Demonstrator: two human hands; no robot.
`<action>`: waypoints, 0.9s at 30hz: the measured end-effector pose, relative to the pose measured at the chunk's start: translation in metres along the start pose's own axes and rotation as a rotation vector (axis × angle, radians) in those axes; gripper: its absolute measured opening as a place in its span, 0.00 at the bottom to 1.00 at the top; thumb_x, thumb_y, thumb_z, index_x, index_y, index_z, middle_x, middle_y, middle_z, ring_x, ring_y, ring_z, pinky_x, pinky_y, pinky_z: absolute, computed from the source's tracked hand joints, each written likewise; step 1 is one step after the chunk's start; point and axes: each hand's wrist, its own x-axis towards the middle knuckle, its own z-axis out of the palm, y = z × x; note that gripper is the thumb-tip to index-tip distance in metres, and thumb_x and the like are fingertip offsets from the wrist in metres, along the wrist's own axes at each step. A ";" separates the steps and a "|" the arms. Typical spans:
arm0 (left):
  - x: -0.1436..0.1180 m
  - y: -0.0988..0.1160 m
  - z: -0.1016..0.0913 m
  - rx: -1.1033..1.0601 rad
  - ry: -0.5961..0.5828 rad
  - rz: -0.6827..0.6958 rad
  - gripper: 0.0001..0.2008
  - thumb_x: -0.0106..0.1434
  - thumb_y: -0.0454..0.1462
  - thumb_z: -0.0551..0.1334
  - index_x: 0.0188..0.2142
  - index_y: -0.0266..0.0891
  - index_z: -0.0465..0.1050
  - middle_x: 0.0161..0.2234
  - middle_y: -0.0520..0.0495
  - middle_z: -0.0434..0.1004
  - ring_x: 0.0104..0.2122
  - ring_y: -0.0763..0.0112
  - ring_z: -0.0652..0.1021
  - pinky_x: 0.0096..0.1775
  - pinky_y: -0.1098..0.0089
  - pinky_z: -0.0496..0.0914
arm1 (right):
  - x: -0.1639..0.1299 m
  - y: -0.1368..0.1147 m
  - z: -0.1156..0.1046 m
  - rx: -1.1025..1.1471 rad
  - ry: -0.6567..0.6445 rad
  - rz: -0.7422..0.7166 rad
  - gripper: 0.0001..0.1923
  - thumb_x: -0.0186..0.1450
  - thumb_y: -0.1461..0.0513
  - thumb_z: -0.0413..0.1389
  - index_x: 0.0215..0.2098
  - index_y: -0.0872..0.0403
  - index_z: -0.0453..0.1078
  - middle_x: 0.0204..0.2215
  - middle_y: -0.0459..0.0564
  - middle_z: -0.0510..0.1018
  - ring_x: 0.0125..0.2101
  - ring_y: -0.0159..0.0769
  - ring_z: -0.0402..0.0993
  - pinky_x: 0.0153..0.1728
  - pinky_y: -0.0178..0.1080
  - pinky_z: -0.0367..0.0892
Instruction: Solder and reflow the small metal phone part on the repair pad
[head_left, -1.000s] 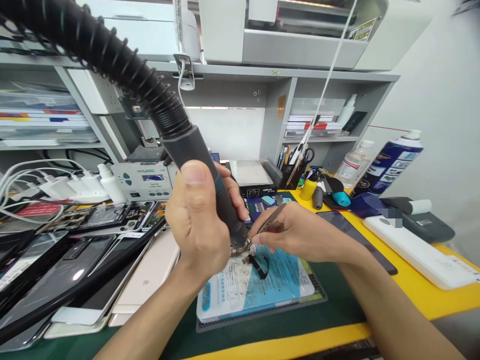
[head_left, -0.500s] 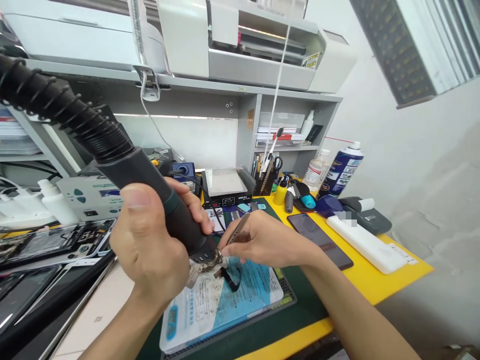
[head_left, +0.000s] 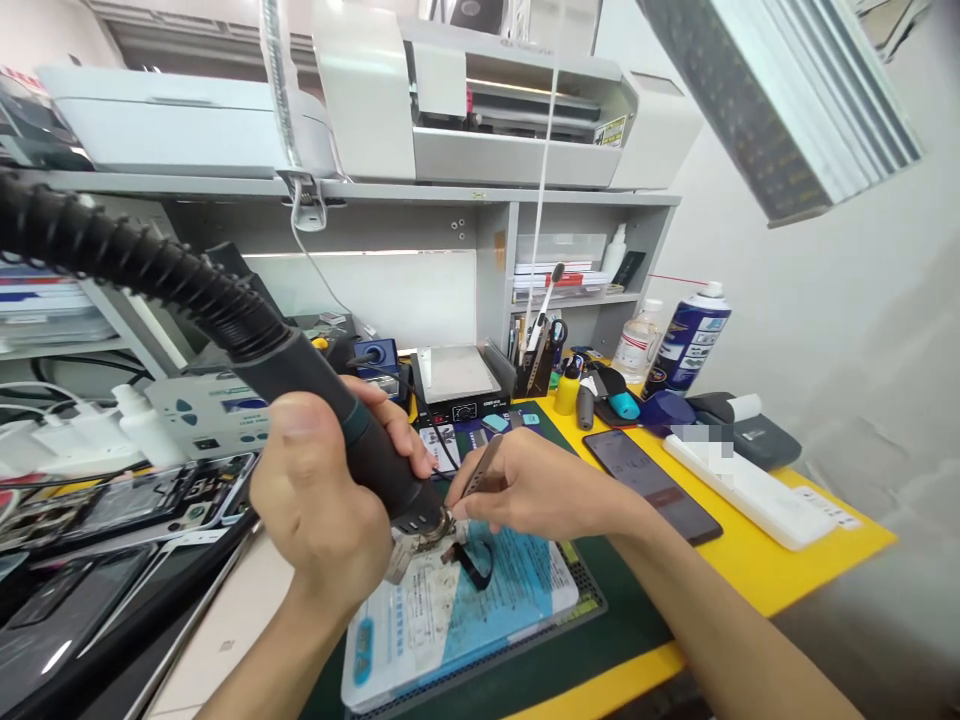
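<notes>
1. One head-worn camera looks forward and down, close over the tabletop (head_left: 757, 585) at lower right of the frame.
2. Shelves (head_left: 480, 195) fill the upper frame beyond.

2 bare hands are at work: the left hand (head_left: 322, 510) grips 1 hot-air handle (head_left: 352, 440), the right hand (head_left: 540, 490) holds 1 pair of tweezers (head_left: 484, 470). Far right stand 1 spray can (head_left: 686, 340) and 1 clear bottle (head_left: 636, 348); 1 dark phone (head_left: 651, 485) lies near them.

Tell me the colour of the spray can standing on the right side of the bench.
Dark blue with a white cap, the spray can shows best in the head view.
</notes>
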 end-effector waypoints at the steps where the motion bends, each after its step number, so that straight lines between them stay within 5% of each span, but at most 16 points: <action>1: 0.000 0.000 0.000 0.003 -0.001 0.003 0.26 0.64 0.62 0.56 0.33 0.43 0.69 0.19 0.53 0.67 0.16 0.65 0.72 0.19 0.62 0.69 | 0.000 0.000 0.000 0.004 0.003 -0.001 0.09 0.64 0.65 0.58 0.29 0.57 0.81 0.33 0.49 0.84 0.22 0.30 0.71 0.21 0.33 0.60; 27: 0.007 0.001 -0.006 -0.020 -0.016 -0.003 0.24 0.66 0.62 0.55 0.33 0.44 0.69 0.20 0.53 0.66 0.16 0.67 0.71 0.20 0.62 0.67 | 0.000 0.001 0.001 -0.002 0.023 0.034 0.10 0.63 0.62 0.61 0.26 0.56 0.80 0.30 0.50 0.83 0.21 0.32 0.71 0.22 0.34 0.61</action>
